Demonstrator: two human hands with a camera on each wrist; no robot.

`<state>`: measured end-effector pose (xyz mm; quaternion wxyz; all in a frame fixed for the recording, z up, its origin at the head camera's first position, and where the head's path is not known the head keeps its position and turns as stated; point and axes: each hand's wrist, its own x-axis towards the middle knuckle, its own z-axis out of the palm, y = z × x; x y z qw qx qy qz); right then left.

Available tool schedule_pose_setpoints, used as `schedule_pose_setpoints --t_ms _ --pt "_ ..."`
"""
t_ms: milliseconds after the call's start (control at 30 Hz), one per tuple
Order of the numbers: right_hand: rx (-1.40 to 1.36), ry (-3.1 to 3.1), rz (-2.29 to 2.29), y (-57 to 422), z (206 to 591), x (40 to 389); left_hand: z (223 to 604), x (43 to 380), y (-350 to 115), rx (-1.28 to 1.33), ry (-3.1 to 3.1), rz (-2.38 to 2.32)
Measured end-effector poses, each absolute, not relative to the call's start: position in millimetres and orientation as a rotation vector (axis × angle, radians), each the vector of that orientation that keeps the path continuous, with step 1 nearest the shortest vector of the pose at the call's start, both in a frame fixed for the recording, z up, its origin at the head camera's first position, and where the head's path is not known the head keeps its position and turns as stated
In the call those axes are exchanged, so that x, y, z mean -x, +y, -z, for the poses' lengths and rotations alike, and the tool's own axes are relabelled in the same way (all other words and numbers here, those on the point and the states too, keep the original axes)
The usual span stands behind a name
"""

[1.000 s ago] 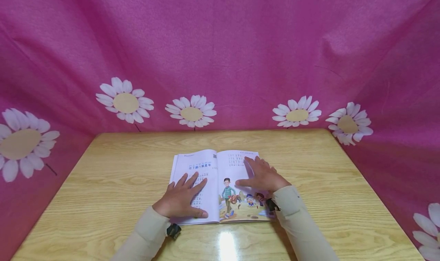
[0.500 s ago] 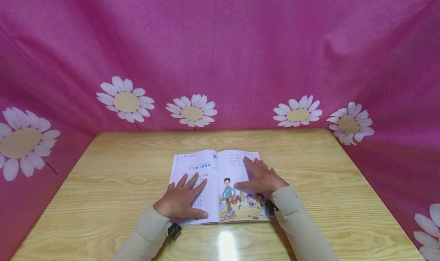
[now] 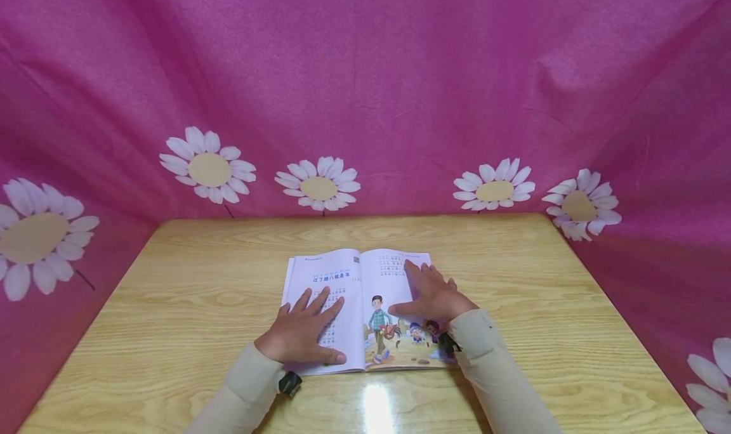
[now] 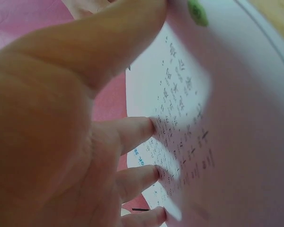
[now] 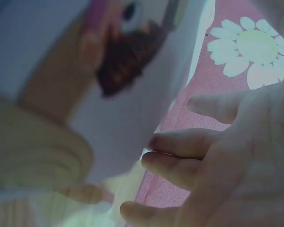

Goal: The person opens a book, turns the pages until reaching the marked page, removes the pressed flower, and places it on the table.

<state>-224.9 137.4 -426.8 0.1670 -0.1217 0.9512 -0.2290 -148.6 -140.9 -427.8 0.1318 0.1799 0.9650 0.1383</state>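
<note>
An open picture book [image 3: 337,266] lies on the wooden table, its left page printed with text and its right page carrying a drawing of a standing figure with a rooster [image 3: 379,326]. My left hand [image 3: 299,332] rests on the left page with fingers spread; in the left wrist view the fingertips [image 4: 149,126] meet the printed page. Over the right page lies my right hand [image 3: 436,296], its fingers extended toward the upper outer corner and its thumb pointing at the spine. Part of the text and drawing is hidden beneath the hands.
A light wood table [image 3: 188,294] extends around the book, with a bright reflection near the front edge. Pink cloth [image 3: 365,91] printed with large white daisies [image 3: 318,184] hangs behind and at both sides. Dark straps [image 3: 289,383] show at the sleeves' cuffs.
My right hand and its sleeve have shifted very slightly left over the page. The left hand and the book stay as they were.
</note>
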Motion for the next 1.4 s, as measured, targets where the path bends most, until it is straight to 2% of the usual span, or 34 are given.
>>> schedule_pose_setpoints --t_ms 633,1100,1400 --pt "0.33 2.714 0.662 134.7 426.0 227.0 426.8 147.6 -140.1 -0.513 2.805 -0.404" --pt "0.433 2.743 0.702 135.1 423.9 227.2 428.1 147.7 -140.8 -0.511 2.802 -0.401" --pt "0.51 2.519 1.136 140.6 418.5 228.3 428.1 148.3 -141.5 -0.524 2.805 -0.407"
